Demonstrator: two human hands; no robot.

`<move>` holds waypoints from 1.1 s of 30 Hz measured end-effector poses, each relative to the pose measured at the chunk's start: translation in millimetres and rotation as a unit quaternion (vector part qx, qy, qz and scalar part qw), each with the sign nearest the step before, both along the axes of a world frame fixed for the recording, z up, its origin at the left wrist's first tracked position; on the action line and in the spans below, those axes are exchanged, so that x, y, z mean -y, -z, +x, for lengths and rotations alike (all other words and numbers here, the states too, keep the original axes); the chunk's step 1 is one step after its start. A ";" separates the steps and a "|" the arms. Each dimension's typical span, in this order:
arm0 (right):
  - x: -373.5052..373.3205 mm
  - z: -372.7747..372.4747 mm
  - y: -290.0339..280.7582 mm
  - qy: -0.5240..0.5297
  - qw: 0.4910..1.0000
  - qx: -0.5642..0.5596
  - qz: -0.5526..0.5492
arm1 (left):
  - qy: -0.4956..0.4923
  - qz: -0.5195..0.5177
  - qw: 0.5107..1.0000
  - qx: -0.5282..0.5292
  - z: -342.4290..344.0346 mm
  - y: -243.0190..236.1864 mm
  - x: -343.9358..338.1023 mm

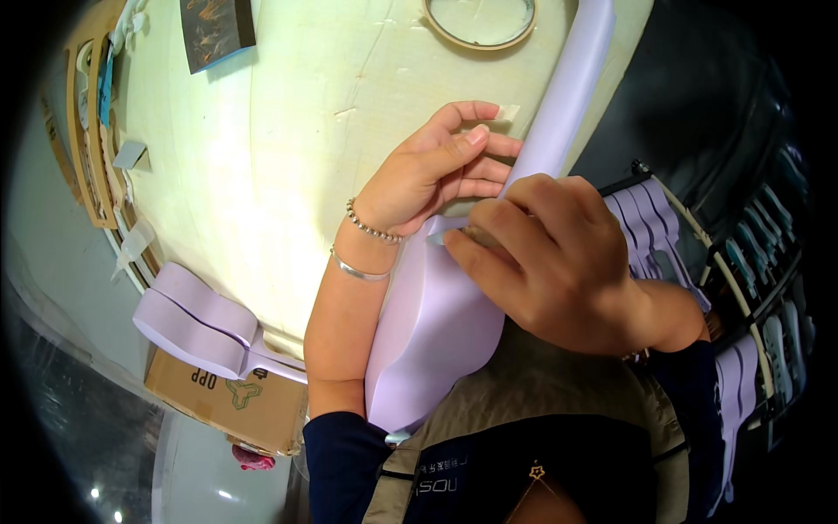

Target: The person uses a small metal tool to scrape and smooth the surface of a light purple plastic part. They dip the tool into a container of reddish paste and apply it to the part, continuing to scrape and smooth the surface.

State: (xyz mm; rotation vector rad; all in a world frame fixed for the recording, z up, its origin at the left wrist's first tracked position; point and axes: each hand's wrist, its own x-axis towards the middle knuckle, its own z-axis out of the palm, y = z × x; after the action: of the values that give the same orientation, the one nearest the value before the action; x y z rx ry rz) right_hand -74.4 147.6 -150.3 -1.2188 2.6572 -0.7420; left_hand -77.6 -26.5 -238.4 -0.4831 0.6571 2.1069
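A lavender ukulele or small guitar (441, 327) lies on its side against my body, its neck running up and away to the far right. My left hand (449, 157) is palm up beside the neck, its fingers apart and the tips of the lower ones at the neck's edge. A small strip of pale tape (508, 113) sits at the tip of its index finger. My right hand (559, 258) is closed over the joint of neck and body. A small pale edge shows at its fingertips; what it holds is mostly hidden.
A roll of tape (480, 39) and a dark printed card (218, 35) lie on the pale worktable (288, 157). Another lavender instrument (196, 323) rests at the left near a cardboard box (227, 397). Several lavender instrument necks (642, 218) hang on a rack at the right.
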 end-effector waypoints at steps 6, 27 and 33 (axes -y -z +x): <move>-10.3 -13.7 -16.3 -0.016 0.997 0.068 0.031 | 0.008 -0.023 1.000 -0.001 -1.3 -3.9 0.1; -27.3 7.9 -7.3 -0.004 0.998 0.059 0.002 | 0.036 -0.076 0.996 -0.019 -0.5 -3.1 -9.3; -27.8 12.9 -18.6 -0.027 0.998 0.004 0.054 | 0.069 -0.086 0.992 -0.061 -0.4 0.4 -7.9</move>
State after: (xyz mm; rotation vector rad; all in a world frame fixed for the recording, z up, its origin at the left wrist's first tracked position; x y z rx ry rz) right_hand -61.5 175.4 -131.7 -1.2499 2.6094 -0.5848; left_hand -78.0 -18.6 -238.8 -0.3930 0.9224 1.9693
